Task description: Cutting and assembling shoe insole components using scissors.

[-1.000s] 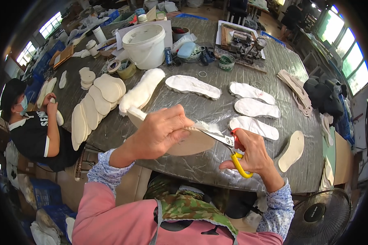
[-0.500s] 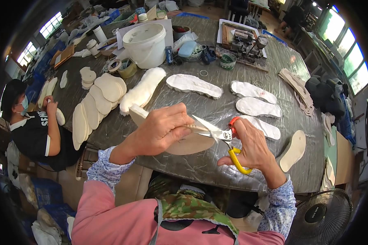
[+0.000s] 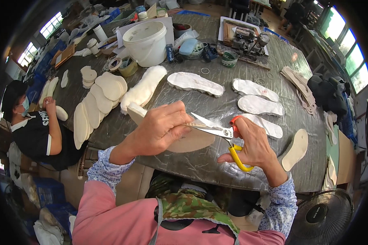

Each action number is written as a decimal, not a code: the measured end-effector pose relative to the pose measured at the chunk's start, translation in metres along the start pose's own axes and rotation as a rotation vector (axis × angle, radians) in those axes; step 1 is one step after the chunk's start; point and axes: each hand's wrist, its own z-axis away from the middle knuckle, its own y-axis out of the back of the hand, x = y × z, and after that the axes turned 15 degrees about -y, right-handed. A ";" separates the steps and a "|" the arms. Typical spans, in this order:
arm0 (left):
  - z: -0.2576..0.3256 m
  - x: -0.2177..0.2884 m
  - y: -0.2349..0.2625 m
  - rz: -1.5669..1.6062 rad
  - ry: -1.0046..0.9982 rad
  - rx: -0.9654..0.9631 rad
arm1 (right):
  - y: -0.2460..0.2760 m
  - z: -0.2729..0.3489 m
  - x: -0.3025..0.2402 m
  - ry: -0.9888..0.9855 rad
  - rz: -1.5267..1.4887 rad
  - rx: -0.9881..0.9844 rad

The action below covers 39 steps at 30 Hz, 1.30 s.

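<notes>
My left hand point(image 3: 157, 127) is closed on a beige insole point(image 3: 194, 141), held on edge above the front of the table. Much of the insole lies hidden behind that hand. In my right hand point(image 3: 255, 143) is a pair of scissors point(image 3: 223, 132) with one red and one yellow handle loop. Its blades are parted and point left, meeting the insole's edge beside my left fingertips. A tuft of white fluff shows at the blades. Beyond my hands lie a fluffy white insole point(image 3: 145, 87) and a flatter one point(image 3: 195, 83) with a furry rim.
Beige insoles point(image 3: 98, 100) are fanned out at left, near a seated person point(image 3: 37, 122). White insoles point(image 3: 261, 105) and a beige one point(image 3: 294, 150) lie at right. A white bucket point(image 3: 145, 43) and a metal device point(image 3: 249, 41) stand farther back. A fan point(image 3: 319, 214) is at lower right.
The scissor blades have shifted slightly, and more white fluff shows above them. My left hand keeps its grip on the insole. The view has moved a little.
</notes>
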 end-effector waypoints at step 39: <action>0.058 -0.028 -0.011 0.455 0.261 0.559 | -0.141 -0.012 0.064 -0.225 0.101 0.055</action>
